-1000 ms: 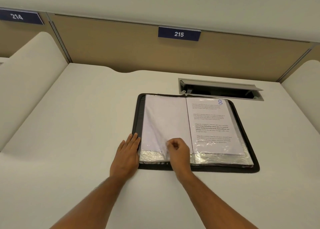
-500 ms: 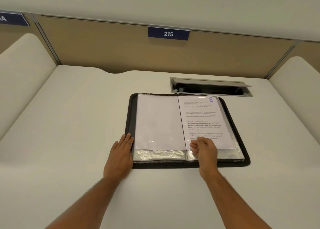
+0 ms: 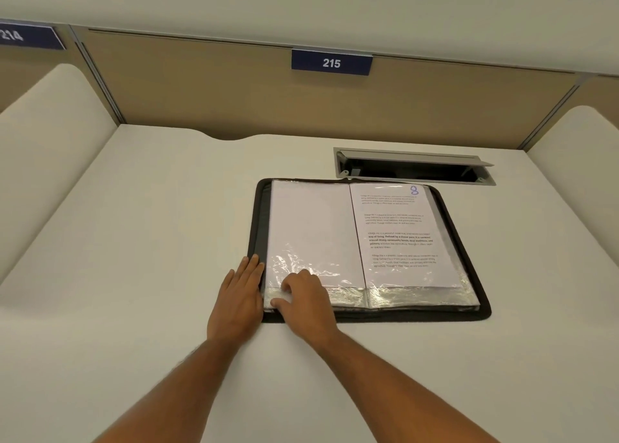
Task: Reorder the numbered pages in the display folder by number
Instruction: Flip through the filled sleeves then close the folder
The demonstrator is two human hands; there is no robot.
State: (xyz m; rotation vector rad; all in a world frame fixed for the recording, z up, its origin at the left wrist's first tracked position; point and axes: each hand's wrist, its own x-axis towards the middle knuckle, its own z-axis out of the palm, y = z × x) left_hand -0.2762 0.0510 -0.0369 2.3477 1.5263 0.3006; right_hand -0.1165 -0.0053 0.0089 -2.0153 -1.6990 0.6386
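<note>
Folder (image 3: 469, 275) is lying open and flat on the white desk (image 3: 134, 275), right of centre and toward the back, its black zip border showing all round. Right-hand sleeve is showing a printed page (image 3: 398, 235) with a handwritten blue 8 (image 3: 414, 190) at its top right corner. Left-hand sleeve is showing a blank white sheet (image 3: 311, 228) under crinkled clear plastic, which is catching glare near the bottom edge.

Right hand (image 3: 306, 300) is reaching across to the lower left corner of the left-hand sleeve, fingers curled and resting on the plastic; thumb is lying at the sleeve's bottom edge. Cannot tell whether it is actually pinching the sleeve or only pressing on it. Left hand (image 3: 239, 295) is lying flat, fingers straight and together, on the desk against the folder's left border, fingertips touching the black edge.

Behind the folder an open cable hatch (image 3: 412, 166) is sitting in the desk. On the tan partition (image 3: 201, 84) beyond, a blue plate reading 215 (image 3: 331, 62) is hanging; another, 214 (image 3: 20, 36), is showing at far left.
</note>
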